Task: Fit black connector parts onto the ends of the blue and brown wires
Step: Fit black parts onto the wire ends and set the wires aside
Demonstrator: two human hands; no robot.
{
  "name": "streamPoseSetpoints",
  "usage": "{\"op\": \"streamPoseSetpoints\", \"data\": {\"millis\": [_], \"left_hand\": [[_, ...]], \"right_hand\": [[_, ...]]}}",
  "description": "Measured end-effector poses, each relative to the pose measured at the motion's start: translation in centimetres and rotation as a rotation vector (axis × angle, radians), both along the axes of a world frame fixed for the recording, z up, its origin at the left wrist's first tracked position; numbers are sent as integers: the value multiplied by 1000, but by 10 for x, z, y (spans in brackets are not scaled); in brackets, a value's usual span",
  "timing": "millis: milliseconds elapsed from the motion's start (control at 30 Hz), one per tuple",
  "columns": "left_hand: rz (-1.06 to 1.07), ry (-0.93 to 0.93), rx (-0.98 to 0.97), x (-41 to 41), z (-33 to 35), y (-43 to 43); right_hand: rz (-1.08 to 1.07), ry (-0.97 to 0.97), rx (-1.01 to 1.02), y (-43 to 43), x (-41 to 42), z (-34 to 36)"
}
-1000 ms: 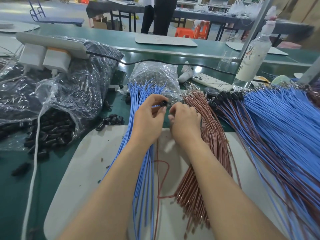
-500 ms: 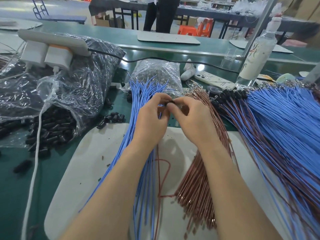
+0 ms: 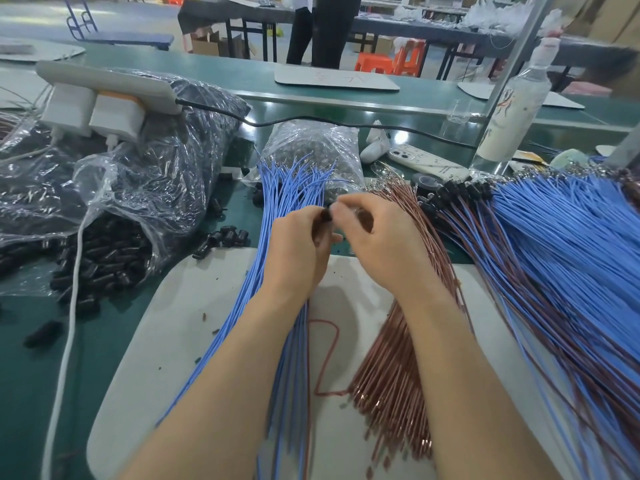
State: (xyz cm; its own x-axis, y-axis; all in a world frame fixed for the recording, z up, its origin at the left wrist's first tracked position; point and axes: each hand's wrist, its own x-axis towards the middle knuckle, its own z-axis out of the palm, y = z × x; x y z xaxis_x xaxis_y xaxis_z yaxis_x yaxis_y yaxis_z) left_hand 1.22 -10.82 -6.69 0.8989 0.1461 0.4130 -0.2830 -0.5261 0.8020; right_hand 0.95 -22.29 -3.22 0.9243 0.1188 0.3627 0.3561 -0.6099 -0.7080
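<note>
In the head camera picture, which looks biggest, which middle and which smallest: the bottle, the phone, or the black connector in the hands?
1. bottle
2. phone
3. black connector
The bottle and phone lie farther from the camera yet look bigger, so this order is safe.

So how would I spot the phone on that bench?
Find the tall white bottle at the green bench's right. Left of its base lies the phone, camera side up. Its white case sets it apart from the black tape roll beside it.

Blue wires [image 3: 287, 192], brown wires [image 3: 391, 375], black connectors [image 3: 104, 261], green table [image 3: 34, 341].
</note>
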Motion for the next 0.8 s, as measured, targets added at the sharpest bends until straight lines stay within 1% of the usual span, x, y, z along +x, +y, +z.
{"op": "streamPoseSetpoints", "data": {"millis": [67,100,167,267,333,433,567,800], "left_hand": [[-34,33,-105,1,-1,-1],[-45,40,-128,1,-1,-1],[-59,34,-131,1,-2,-1],[-61,20,-129,0,-2,-2],[-55,-3,-120,-1,-1,-2],[-49,-30,-101,-3,2,-2],[-32,-24,-117,-2,4,-3],[-34,-6,-84,0,3,-2]], "right_hand": [[37,76,34,-8,2,4],[42,88,33,-11,2,6],[48,72,66,-16,-1,8],[79,62,205,-19,-5,11],[92,25,242,-20,-5,13],[102,-36,246,-22,-5,17],[134,-48,257,-22,-7,20],[56,-106,136,-19,-9,20]]}}
